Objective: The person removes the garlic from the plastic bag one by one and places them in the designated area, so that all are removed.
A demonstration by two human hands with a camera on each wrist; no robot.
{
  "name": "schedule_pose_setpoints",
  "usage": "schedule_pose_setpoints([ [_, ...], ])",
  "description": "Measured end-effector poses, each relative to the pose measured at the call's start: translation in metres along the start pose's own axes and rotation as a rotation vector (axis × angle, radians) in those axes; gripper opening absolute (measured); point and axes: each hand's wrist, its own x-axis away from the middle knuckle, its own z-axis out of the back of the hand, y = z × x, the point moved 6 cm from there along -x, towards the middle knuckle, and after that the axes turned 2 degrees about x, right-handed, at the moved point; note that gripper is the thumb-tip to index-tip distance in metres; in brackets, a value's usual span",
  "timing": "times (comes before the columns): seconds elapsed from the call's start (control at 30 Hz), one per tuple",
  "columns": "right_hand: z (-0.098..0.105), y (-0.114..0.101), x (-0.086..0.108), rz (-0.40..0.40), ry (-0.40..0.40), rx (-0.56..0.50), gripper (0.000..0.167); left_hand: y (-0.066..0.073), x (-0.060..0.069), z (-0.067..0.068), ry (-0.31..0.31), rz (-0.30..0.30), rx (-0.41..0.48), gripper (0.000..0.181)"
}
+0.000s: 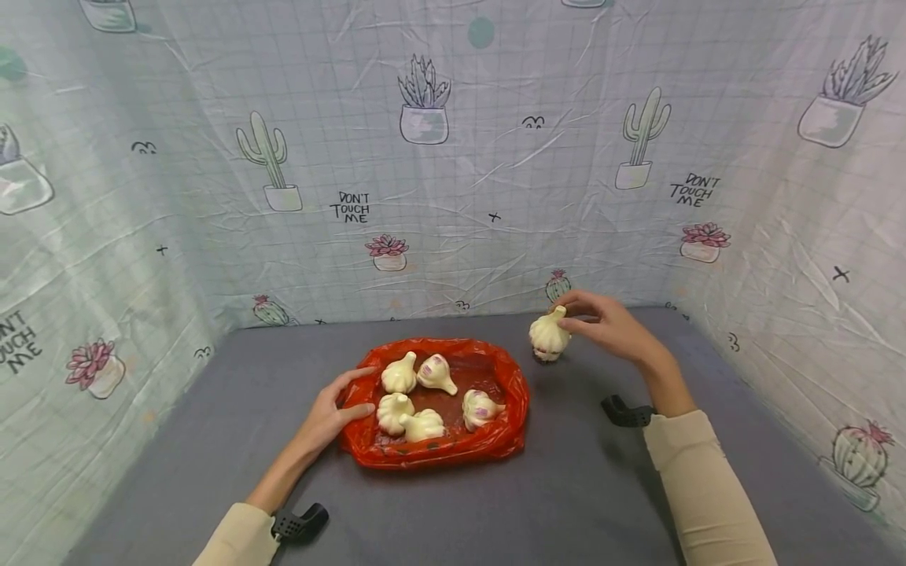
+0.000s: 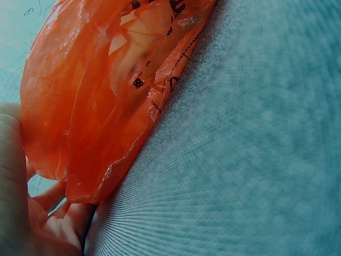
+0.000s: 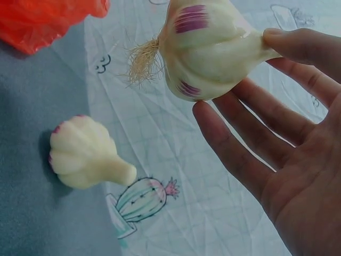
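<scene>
In the head view a red plastic-lined basket (image 1: 520, 393) holds several garlic bulbs (image 1: 422, 425). My left hand (image 1: 333, 413) grips its left rim, thumb and fingers on the red plastic; the left wrist view shows the hand (image 2: 53, 224) beside the plastic (image 2: 90, 106). My right hand (image 1: 609, 322) pinches a garlic bulb (image 1: 550, 333) by its stem, right of the basket. In the right wrist view the hand (image 3: 287, 144) holds that bulb (image 3: 213, 53), its roots hanging out, above another bulb (image 3: 85, 152) that sits on the table.
The grey table (image 1: 453, 519) runs back to a patterned curtain (image 1: 453, 236), with more curtain at both sides. A black wrist mount (image 1: 300, 524) is on the left forearm and another (image 1: 626, 412) on the right.
</scene>
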Motion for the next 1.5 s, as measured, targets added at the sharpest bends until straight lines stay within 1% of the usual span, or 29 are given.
schedule_pose_setpoints([
  [0.17,0.007,0.008,0.002,-0.023,0.012,-0.013,0.026,-0.001,0.0,-0.001,0.001,0.011,-0.009,0.058],
  [0.4,0.019,0.016,0.006,-0.057,0.055,0.0,0.032,-0.002,0.0,-0.001,0.009,0.019,-0.02,0.058],
  [0.63,0.023,0.026,0.005,-0.054,0.071,0.017,0.031,-0.002,0.0,0.0,0.004,0.022,-0.02,0.058],
  [0.97,0.031,0.033,0.007,-0.062,0.099,0.045,0.035,0.0,0.0,0.0,0.002,0.004,-0.02,0.057],
  [1.23,0.036,0.041,0.011,-0.058,0.148,0.022,0.032,0.001,0.0,0.0,0.002,0.012,-0.022,0.058],
  [1.5,0.039,0.048,0.013,-0.079,0.164,0.015,0.033,0.003,0.0,0.0,0.006,0.008,-0.019,0.057],
])
